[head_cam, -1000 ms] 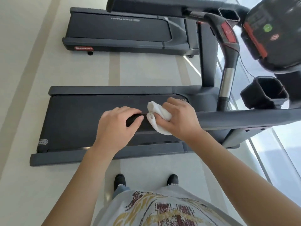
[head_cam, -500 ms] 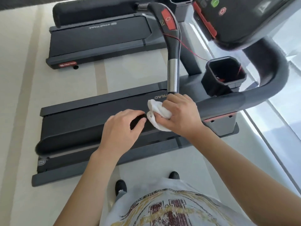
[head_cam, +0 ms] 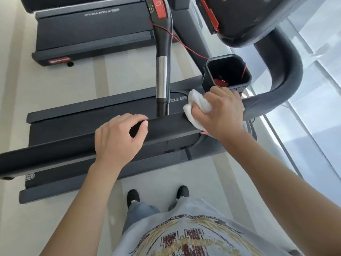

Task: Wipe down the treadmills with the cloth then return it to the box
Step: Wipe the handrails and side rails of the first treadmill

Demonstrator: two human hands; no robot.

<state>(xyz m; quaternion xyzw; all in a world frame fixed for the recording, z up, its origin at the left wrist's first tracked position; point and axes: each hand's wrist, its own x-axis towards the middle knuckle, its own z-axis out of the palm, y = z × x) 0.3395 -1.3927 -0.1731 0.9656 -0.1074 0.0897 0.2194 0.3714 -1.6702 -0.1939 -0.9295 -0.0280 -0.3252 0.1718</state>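
Cloth (head_cam: 197, 106) slid right along handrail (head_cam: 166, 129) w/ right hand (head_cam: 224, 112).

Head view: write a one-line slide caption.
Right hand wipes treadmill handrail with white cloth; left hand steadies it.

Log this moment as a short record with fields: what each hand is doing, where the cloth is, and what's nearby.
left hand: curled over the side rail, thumb in front
right hand: grips the cloth, pressing it on the rail
cloth: white, bunched, beside the cup holder
nearby: second treadmill beyond
box: not in view
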